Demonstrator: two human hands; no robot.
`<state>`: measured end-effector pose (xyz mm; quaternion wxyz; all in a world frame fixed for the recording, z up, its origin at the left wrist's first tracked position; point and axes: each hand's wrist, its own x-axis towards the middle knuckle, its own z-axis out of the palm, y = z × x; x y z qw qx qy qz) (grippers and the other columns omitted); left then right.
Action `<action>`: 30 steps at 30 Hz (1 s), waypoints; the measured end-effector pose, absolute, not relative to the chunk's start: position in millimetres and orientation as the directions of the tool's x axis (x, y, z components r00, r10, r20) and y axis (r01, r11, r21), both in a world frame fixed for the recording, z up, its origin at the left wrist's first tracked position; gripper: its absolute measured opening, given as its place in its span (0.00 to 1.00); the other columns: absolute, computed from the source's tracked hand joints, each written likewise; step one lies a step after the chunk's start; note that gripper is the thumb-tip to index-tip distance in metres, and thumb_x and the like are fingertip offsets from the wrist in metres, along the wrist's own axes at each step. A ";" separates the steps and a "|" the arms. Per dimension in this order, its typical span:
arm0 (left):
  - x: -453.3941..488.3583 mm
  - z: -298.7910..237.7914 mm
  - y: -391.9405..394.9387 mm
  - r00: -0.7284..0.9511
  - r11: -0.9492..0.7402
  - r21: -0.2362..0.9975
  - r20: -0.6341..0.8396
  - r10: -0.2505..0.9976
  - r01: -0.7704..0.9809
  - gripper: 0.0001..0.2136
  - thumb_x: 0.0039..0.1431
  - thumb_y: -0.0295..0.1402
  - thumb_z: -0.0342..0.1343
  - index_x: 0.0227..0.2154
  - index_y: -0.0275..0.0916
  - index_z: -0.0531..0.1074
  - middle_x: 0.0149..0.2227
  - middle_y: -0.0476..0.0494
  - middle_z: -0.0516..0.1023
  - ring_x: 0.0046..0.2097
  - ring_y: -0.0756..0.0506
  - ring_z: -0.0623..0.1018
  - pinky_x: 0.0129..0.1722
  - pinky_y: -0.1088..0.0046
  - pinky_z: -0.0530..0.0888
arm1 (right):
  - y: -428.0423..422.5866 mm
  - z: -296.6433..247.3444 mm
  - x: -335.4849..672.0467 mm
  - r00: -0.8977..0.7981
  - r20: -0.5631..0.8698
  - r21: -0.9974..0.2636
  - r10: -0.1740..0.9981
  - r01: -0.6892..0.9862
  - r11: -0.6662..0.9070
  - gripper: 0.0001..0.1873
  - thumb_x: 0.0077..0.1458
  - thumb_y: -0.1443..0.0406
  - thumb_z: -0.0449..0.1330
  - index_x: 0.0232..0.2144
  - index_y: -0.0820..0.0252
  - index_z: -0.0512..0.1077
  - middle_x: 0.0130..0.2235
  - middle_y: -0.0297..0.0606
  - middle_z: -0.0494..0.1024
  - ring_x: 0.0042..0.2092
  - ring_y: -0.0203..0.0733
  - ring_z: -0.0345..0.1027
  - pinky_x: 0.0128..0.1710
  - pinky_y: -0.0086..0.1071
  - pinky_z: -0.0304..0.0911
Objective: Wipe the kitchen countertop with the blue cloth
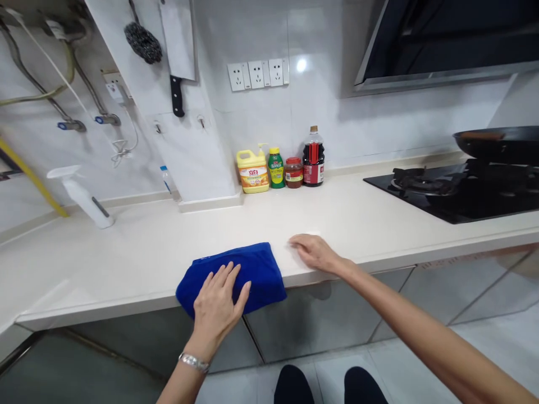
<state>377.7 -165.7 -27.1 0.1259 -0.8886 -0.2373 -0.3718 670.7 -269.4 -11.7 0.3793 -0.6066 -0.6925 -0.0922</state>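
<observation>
Bottles [277,171] stand on the counter [126,258] behind the cloth [259,272], left of the stove [467,196].

Even, bright light covers the counter [138,247], with a round white glare on the tiled wall [320,106]. The cabinet fronts [345,314] below lie in dull shade. Wide-angle stretch skews the edges, where detail softens slightly

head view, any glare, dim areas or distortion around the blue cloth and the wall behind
Head view: a white glare spot on the wall, right of the sockets; head view: the blue cloth under the left hand shows clearly, the cabinet doors below it dimmer; head view: the pillar leans, perhaps wide-angle distortion.
</observation>
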 end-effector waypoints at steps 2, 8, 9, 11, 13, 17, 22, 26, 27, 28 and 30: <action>388.5 -33.2 -171.0 0.569 -0.839 -0.048 0.755 0.325 0.542 0.24 0.63 0.45 0.55 0.58 0.41 0.71 0.59 0.32 0.74 0.60 0.30 0.73 0.61 0.46 0.67 | -278.5 -20.1 691.5 0.103 0.639 -0.318 0.763 0.938 0.140 0.19 0.55 0.74 0.51 0.44 0.61 0.77 0.46 0.43 0.82 0.49 0.44 0.77 0.52 0.40 0.71; 411.9 -70.8 -163.8 0.414 -0.822 -0.061 0.883 0.220 0.567 0.22 0.60 0.42 0.55 0.56 0.45 0.73 0.54 0.37 0.78 0.54 0.33 0.77 0.62 0.45 0.62 | -288.8 -25.6 687.3 0.043 0.670 -0.158 0.741 0.984 0.086 0.18 0.56 0.72 0.51 0.43 0.59 0.78 0.47 0.43 0.82 0.49 0.47 0.76 0.51 0.43 0.72; 411.7 -77.6 -157.8 0.412 -0.826 -0.090 0.893 0.180 0.557 0.21 0.60 0.42 0.54 0.55 0.46 0.74 0.52 0.39 0.79 0.52 0.34 0.78 0.60 0.47 0.64 | -289.3 -26.1 685.4 0.046 0.673 -0.154 0.738 0.985 0.079 0.18 0.57 0.71 0.51 0.43 0.58 0.78 0.47 0.43 0.82 0.49 0.48 0.76 0.51 0.44 0.72; 407.3 -89.5 -144.4 0.436 -0.840 -0.129 0.889 0.138 0.528 0.20 0.61 0.44 0.51 0.53 0.49 0.75 0.49 0.42 0.81 0.50 0.36 0.79 0.57 0.50 0.66 | -290.1 -27.5 685.3 0.059 0.676 -0.167 0.734 0.983 0.075 0.19 0.58 0.70 0.50 0.43 0.57 0.79 0.47 0.42 0.82 0.49 0.48 0.76 0.51 0.45 0.72; 398.0 -97.1 -131.2 0.463 -0.854 -0.119 0.873 0.153 0.506 0.19 0.62 0.47 0.50 0.52 0.51 0.77 0.49 0.43 0.81 0.49 0.37 0.80 0.55 0.52 0.68 | -290.8 -28.9 688.6 0.080 0.671 -0.198 0.737 0.978 0.073 0.18 0.59 0.69 0.50 0.43 0.56 0.79 0.47 0.40 0.82 0.50 0.48 0.76 0.52 0.46 0.72; 363.2 -97.6 -105.8 0.423 -0.844 -0.148 0.901 0.100 0.516 0.19 0.63 0.47 0.50 0.52 0.51 0.77 0.48 0.43 0.82 0.48 0.38 0.80 0.53 0.54 0.68 | -294.0 -28.9 695.2 0.124 0.623 -0.264 0.772 0.963 0.058 0.17 0.62 0.66 0.49 0.42 0.56 0.78 0.48 0.40 0.82 0.51 0.49 0.76 0.53 0.48 0.72; 303.2 -88.2 -68.7 0.432 -0.777 -0.140 0.883 0.182 0.614 0.23 0.64 0.50 0.42 0.45 0.50 0.80 0.45 0.44 0.83 0.46 0.39 0.80 0.53 0.55 0.68 | -298.1 -33.9 698.9 0.119 0.632 -0.256 0.766 0.965 0.061 0.16 0.64 0.61 0.50 0.44 0.54 0.76 0.48 0.41 0.81 0.50 0.52 0.76 0.51 0.51 0.72; 262.0 -83.3 -43.2 0.384 -0.734 -0.123 0.902 0.199 0.668 0.25 0.65 0.48 0.38 0.43 0.48 0.81 0.44 0.41 0.83 0.46 0.39 0.81 0.54 0.55 0.68 | -298.0 -42.3 705.5 0.087 0.671 -0.218 0.737 0.972 0.084 0.14 0.64 0.58 0.53 0.45 0.48 0.76 0.47 0.44 0.82 0.47 0.51 0.77 0.49 0.48 0.72; 253.4 -82.5 -37.8 0.369 -0.731 -0.118 0.909 0.192 0.673 0.25 0.65 0.47 0.38 0.43 0.47 0.80 0.44 0.41 0.83 0.46 0.39 0.81 0.54 0.55 0.68 | -297.8 -43.9 707.8 0.073 0.675 -0.210 0.734 0.973 0.096 0.13 0.65 0.56 0.54 0.45 0.46 0.76 0.47 0.44 0.82 0.46 0.50 0.77 0.48 0.47 0.72; 245.2 -81.9 -32.6 0.357 -0.726 -0.108 0.913 0.199 0.679 0.25 0.66 0.47 0.37 0.42 0.46 0.80 0.44 0.40 0.83 0.46 0.39 0.81 0.54 0.54 0.67 | -297.6 -45.4 710.1 0.059 0.683 -0.200 0.728 0.974 0.109 0.14 0.65 0.54 0.54 0.46 0.44 0.76 0.46 0.44 0.82 0.45 0.49 0.78 0.47 0.47 0.72; 229.6 -81.0 -22.5 0.334 -0.702 -0.060 0.906 0.260 0.710 0.27 0.66 0.48 0.34 0.41 0.45 0.80 0.43 0.39 0.83 0.46 0.39 0.81 0.55 0.53 0.66 | -296.8 -48.6 713.9 0.035 0.706 -0.166 0.707 0.979 0.118 0.17 0.64 0.48 0.52 0.47 0.41 0.76 0.45 0.43 0.82 0.42 0.49 0.78 0.43 0.48 0.72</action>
